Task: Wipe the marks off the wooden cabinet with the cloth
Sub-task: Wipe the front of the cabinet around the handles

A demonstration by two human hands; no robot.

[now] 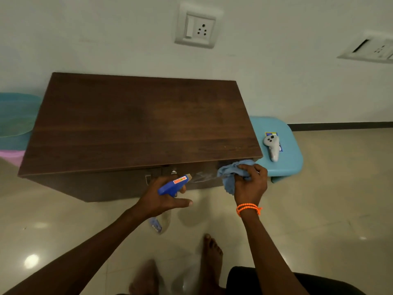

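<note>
A low dark wooden cabinet [140, 124] stands against the wall, its top seen from above. My left hand [163, 199] grips a spray bottle with a blue trigger head [173, 185], nozzle aimed at the cabinet's front face, where a faint mist shows. My right hand [251, 184], with an orange thread band at the wrist, holds a crumpled light blue cloth [230, 174] against the front face near its right end. The bottle's clear body hangs below my left hand, mostly hidden.
A light blue plastic stool [291, 158] stands right of the cabinet with a white controller [272, 145] on it. Blue and pink plastic items [14, 116] sit at the left. Wall sockets [196, 26] are above. My bare feet [210, 258] stand on the glossy tiled floor.
</note>
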